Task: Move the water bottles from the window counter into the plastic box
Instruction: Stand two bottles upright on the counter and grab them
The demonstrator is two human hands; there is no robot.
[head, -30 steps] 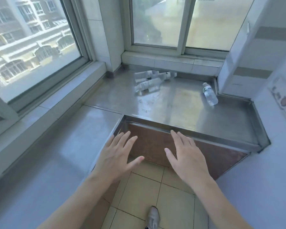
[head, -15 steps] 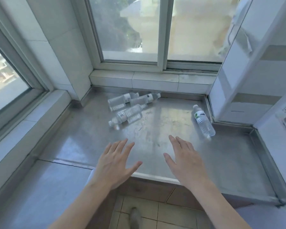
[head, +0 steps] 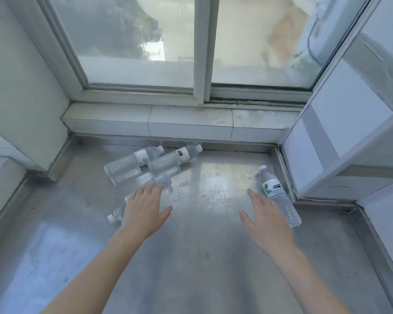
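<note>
A stainless steel window counter (head: pixel 213 257) is seen beneath a sliding window (head: pixel 200 41), bounded at the back by a tiled ledge (head: pixel 186 123) and at the right by a white cabinet (head: pixel 340 143). Four clear water bottles are found lying on their sides on the counter. Two are placed side by side and touching near the ledge: the rear-left bottle (head: pixel 132 163), white-labelled, and the rear-centre bottle (head: pixel 175 158), cap pointed toward the ledge. A third, the front-left bottle (head: pixel 118 213), is largely covered by the left hand (head: pixel 143 211); its white cap is seen at the lower left. The green-labelled bottle (head: pixel 278 196) is laid apart along the right edge, cap toward the window. Contents appear clear; fill levels cannot be told.

The left hand is held flat, fingers spread, over the front-left bottle; contact cannot be confirmed. The right hand (head: pixel 268 223) is held open, fingers straight, just beside the green-labelled bottle, nothing gripped.
</note>
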